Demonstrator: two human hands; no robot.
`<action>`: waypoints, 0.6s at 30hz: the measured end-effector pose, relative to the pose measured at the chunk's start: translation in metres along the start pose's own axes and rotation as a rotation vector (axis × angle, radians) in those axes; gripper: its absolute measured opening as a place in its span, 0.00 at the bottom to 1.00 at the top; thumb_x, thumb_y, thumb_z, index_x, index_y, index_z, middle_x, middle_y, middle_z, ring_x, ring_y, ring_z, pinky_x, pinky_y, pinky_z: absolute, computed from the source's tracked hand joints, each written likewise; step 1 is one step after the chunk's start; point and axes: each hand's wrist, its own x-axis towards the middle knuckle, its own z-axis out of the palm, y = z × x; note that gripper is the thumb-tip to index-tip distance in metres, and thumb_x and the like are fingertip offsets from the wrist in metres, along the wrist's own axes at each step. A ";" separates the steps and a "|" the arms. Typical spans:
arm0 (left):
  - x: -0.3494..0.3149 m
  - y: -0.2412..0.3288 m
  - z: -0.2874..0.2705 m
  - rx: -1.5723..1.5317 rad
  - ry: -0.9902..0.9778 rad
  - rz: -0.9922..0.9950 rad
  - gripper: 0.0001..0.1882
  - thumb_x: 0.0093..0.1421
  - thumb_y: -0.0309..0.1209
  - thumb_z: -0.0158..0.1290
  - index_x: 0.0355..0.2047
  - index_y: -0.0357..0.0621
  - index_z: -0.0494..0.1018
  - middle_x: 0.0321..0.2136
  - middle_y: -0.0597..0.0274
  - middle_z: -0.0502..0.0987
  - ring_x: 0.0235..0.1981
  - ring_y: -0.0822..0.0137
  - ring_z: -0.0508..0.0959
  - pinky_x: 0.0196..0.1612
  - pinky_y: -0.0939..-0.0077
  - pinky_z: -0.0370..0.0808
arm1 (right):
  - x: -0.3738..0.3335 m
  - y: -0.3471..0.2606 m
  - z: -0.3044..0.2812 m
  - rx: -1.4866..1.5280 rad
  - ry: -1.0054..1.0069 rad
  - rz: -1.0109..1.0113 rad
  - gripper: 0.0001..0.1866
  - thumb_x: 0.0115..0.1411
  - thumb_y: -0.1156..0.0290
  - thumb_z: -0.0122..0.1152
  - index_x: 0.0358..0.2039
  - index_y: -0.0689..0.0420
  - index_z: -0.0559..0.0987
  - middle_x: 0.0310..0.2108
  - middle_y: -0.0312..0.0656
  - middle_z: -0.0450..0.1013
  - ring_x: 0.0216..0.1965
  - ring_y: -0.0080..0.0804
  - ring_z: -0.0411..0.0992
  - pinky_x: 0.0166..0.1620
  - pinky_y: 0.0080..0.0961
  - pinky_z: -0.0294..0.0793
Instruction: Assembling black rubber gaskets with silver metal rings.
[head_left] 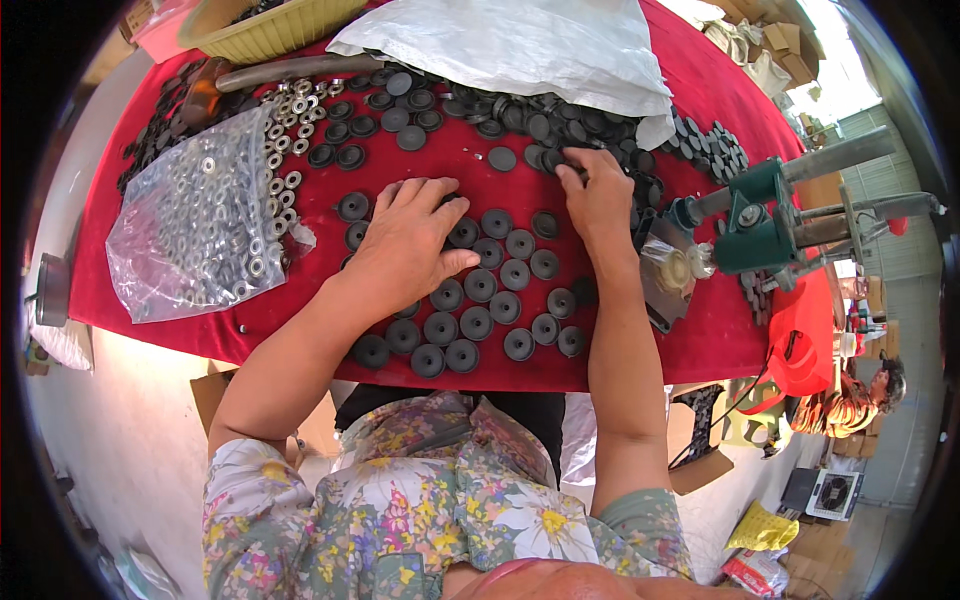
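Observation:
My left hand [412, 238] lies palm down over several black round plastic wheels [481, 286], fingers spread and thumb out to the right. Part of a dark piece shows beneath its fingertips, mostly hidden. My right hand [600, 195] is at the near edge of a heap of flat black discs [590, 125]. Its thumb and fingers pinch at a black disc [552, 161]. The wheels stand in loose rows on the red cloth [330, 290], each with a small hole in the middle.
A clear bag [200, 220] of metal bearings is at left, loose bearings [284, 199] beside it. A hammer [290, 72], a yellow basket [265, 30] and a white sack [520, 50] lie behind. A green hand press [755, 215] stands at right; a person [850, 400] sits beyond.

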 end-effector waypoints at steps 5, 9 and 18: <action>-0.001 -0.005 0.002 -0.015 0.020 0.010 0.33 0.58 0.49 0.58 0.55 0.36 0.71 0.58 0.49 0.68 0.59 0.48 0.65 0.62 0.53 0.61 | -0.001 -0.013 0.003 -0.161 0.040 -0.105 0.13 0.54 0.70 0.69 0.41 0.53 0.83 0.39 0.41 0.77 0.46 0.45 0.74 0.50 0.43 0.65; 0.001 -0.005 0.002 -0.035 0.011 0.003 0.33 0.58 0.50 0.58 0.54 0.35 0.72 0.57 0.49 0.68 0.59 0.48 0.65 0.62 0.53 0.61 | 0.004 0.003 -0.004 -0.077 -0.086 -0.015 0.15 0.53 0.70 0.70 0.43 0.52 0.83 0.38 0.41 0.77 0.47 0.44 0.74 0.50 0.44 0.64; 0.002 -0.005 0.000 -0.056 0.007 -0.010 0.32 0.57 0.48 0.60 0.54 0.36 0.73 0.57 0.50 0.69 0.59 0.48 0.66 0.61 0.54 0.63 | 0.007 -0.003 0.000 -0.077 -0.102 -0.059 0.17 0.53 0.65 0.71 0.44 0.53 0.83 0.41 0.40 0.77 0.48 0.42 0.74 0.52 0.43 0.63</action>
